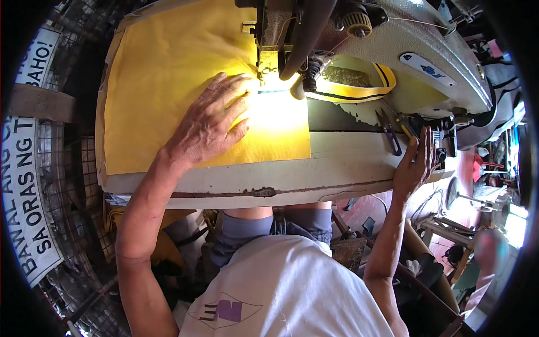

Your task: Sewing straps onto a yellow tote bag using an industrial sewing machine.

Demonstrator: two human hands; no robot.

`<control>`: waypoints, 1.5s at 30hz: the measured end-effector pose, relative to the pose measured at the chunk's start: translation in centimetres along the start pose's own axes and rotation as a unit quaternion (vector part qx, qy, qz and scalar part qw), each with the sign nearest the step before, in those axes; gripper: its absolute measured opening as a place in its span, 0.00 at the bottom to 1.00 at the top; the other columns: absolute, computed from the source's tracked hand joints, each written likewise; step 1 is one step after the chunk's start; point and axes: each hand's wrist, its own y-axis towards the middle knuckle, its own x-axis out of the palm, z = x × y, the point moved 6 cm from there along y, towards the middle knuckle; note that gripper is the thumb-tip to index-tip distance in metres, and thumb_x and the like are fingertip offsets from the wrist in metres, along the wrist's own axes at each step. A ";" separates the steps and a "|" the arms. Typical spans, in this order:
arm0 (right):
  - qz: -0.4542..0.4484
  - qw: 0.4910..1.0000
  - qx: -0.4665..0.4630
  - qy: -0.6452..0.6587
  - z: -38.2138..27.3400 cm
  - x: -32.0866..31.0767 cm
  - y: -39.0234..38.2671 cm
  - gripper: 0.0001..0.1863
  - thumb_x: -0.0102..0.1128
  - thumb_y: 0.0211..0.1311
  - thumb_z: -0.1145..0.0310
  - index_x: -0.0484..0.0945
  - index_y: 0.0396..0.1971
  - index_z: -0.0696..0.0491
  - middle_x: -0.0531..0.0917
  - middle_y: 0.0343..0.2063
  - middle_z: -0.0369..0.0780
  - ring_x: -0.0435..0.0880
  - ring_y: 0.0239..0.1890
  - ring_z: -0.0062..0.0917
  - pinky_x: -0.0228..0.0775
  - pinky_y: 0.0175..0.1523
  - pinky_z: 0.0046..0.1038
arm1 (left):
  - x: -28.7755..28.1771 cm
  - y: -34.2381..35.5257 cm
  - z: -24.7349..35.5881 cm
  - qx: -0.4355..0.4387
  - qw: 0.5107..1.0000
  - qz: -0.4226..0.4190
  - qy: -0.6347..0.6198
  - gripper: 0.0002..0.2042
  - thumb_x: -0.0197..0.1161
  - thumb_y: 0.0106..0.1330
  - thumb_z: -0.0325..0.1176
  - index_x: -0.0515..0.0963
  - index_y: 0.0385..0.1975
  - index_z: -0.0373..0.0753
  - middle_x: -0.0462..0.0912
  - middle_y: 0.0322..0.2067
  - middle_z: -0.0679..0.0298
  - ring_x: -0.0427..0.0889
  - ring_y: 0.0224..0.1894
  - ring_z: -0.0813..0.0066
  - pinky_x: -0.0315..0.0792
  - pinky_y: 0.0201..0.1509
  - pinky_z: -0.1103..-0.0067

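Note:
My left hand [218, 119] lies on a large yellow sheet of fabric [163, 112], fingers spread, close to the needle area of a sewing machine [404, 33]. A bright light washes out the fabric just right of my fingertips. A yellow strap with a dark stripe [353, 94] loops out to the right from under the machine's head. Over at the table's right end, my right hand [415, 164] has its fingers stretched upward beside small metal machine parts [441, 135]; nothing shows in its grasp. Thread snips [389, 133] and a yellow-and-black-handled tool [405, 124] lie just left of it.
The pale table [236, 186] has a chipped front edge, with my lap below it. Wire mesh [90, 163] and printed signs [33, 224] stand at the left. On the right are a stand fan [453, 194] and a wooden stool [449, 227].

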 end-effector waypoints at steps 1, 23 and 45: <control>0.010 1.000 -0.016 -0.014 -0.3 -0.2 0.0 0.18 0.52 0.70 0.66 0.77 0.54 0.59 0.78 0.56 0.45 0.75 0.59 0.38 0.63 0.63 0.35 | 0.0 -0.1 0.1 0.001 1.000 0.001 0.000 0.15 0.60 0.61 0.32 0.74 0.46 0.35 0.73 0.54 0.55 0.70 0.61 0.60 0.59 0.71 0.61; -0.232 0.842 -0.407 0.268 -20.7 5.7 1.4 0.15 0.63 0.59 0.68 0.80 0.46 0.55 0.82 0.40 0.44 0.80 0.37 0.37 0.72 0.43 0.36 | -0.3 0.1 -0.3 0.000 1.000 -0.014 -0.022 0.16 0.62 0.61 0.34 0.76 0.47 0.33 0.75 0.54 0.55 0.69 0.62 0.59 0.58 0.71 0.61; -0.222 0.848 -0.420 0.237 -19.5 4.8 2.8 0.13 0.66 0.56 0.62 0.80 0.36 0.55 0.79 0.39 0.44 0.78 0.47 0.39 0.70 0.58 0.41 | -0.1 0.9 -0.9 -0.016 0.998 -0.017 -0.059 0.18 0.62 0.58 0.32 0.74 0.49 0.34 0.74 0.53 0.55 0.69 0.63 0.58 0.58 0.70 0.58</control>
